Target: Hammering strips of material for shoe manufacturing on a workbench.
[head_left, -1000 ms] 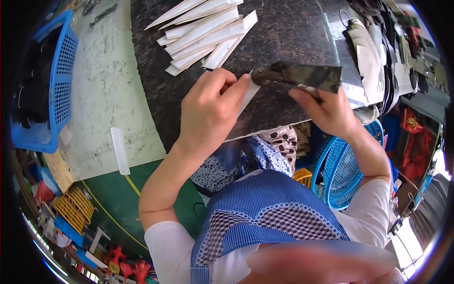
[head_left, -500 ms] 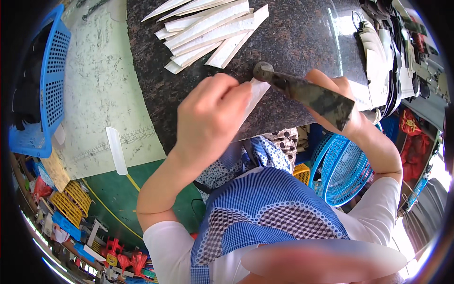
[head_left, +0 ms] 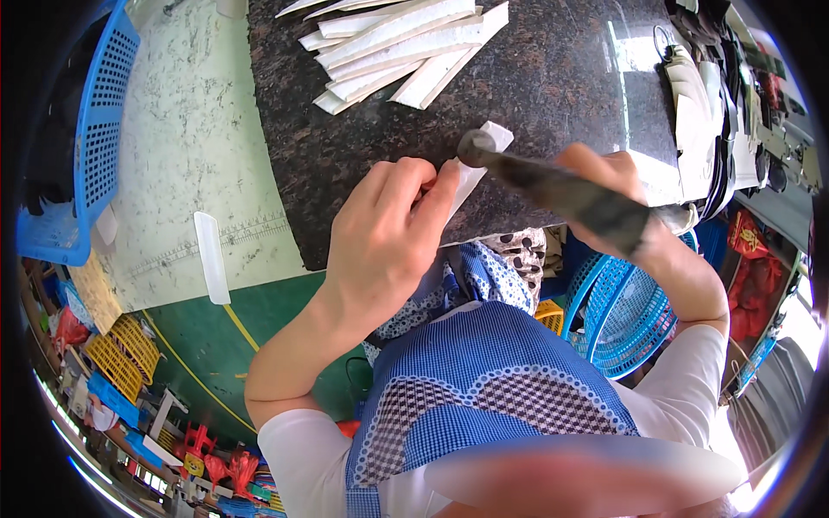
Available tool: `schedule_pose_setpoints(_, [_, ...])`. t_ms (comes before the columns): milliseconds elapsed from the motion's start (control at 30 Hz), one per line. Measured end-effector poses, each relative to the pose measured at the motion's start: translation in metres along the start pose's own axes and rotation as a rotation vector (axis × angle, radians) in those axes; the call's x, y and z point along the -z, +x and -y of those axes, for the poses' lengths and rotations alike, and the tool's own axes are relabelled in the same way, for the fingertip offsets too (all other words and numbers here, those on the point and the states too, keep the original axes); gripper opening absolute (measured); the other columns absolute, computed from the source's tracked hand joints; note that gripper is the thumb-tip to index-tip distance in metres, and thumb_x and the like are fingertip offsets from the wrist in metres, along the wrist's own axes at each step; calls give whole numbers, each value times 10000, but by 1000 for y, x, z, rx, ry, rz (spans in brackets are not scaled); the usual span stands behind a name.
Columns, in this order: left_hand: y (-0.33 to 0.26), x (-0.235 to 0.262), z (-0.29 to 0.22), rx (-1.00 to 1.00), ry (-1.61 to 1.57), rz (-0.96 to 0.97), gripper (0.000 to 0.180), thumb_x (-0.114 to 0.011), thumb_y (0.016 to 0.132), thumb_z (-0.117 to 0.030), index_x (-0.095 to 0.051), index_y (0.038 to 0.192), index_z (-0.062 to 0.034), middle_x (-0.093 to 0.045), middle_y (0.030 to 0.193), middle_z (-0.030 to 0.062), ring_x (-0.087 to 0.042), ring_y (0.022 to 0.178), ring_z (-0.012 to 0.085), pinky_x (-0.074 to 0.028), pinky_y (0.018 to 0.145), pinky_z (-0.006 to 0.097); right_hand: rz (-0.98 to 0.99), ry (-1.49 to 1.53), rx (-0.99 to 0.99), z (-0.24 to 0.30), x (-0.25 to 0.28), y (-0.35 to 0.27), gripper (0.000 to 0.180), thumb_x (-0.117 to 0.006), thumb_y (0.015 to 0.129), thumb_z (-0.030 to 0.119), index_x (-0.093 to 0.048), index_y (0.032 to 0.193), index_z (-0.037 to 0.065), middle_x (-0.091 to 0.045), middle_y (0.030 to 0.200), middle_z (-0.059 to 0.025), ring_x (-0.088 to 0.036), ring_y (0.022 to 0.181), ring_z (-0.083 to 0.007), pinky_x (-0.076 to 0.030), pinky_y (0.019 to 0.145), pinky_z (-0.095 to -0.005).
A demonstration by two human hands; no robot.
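My left hand (head_left: 384, 237) presses a white strip (head_left: 479, 164) flat on the dark speckled stone slab (head_left: 553, 78), fingertips on the strip's near end. My right hand (head_left: 613, 186) grips a long dark tool (head_left: 553, 186) like a worn hammer or knife handle; its rounded head rests on the strip's far end. A pile of similar white strips (head_left: 406, 47) lies fanned out on the slab beyond my hands.
A pale worn table top (head_left: 190, 147) with a white flat piece (head_left: 211, 256) lies left of the slab. A blue mesh basket (head_left: 95, 129) stands at far left, another blue basket (head_left: 626, 319) below right. Tools and white pieces (head_left: 708, 112) crowd the right edge.
My right hand has swung the dark tool down and leftward onto the strip's end. My left hand has stayed on the strip. The view has shifted closer to the slab.
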State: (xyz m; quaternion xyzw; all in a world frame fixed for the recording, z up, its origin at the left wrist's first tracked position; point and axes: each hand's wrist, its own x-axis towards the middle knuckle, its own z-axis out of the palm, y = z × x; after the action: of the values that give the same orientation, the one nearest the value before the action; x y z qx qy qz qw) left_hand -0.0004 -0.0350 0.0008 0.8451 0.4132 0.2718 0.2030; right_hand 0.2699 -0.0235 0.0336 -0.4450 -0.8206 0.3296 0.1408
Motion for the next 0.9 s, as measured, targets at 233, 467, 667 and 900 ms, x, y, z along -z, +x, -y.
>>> schedule_pose_setpoints(233, [-12, -2, 2, -48, 68, -121, 372, -758, 719, 45, -695, 1085, 10, -576, 906, 75, -584, 761, 216, -508, 633, 330, 11, -73, 107, 5, -10, 7, 199, -719, 805, 64, -573, 936, 29, -584, 632, -112, -621, 540, -320, -479, 502, -401])
schedule_pose_setpoints(467, [-17, 16, -5, 88, -95, 62, 350, -768, 740, 26, -683, 1079, 9, -598, 928, 86, -608, 787, 256, -509, 672, 369, 44, 32, 75, 13, -8, 9, 179, -709, 810, 50, -603, 945, -3, -604, 758, -122, -620, 575, -330, -477, 511, -401])
schedule_pose_setpoints(667, [-26, 15, -1, 98, -108, -25, 295, -774, 762, 3, -699, 1046, -2, -605, 927, 80, -612, 777, 240, -513, 654, 356, 60, 32, 114, 19, -14, 12, 183, -709, 816, 68, -585, 940, 17, -591, 682, -137, -627, 568, -333, -467, 486, -397])
schedule_pose_setpoints(900, [-34, 17, -2, 150, -137, -42, 265, -797, 747, -15, -719, 999, -35, -620, 883, 69, -617, 735, 225, -510, 621, 334, 17, 147, 94, 13, -27, 8, 232, -735, 777, 84, -574, 936, 37, -572, 621, -124, -626, 544, -334, -485, 506, -398])
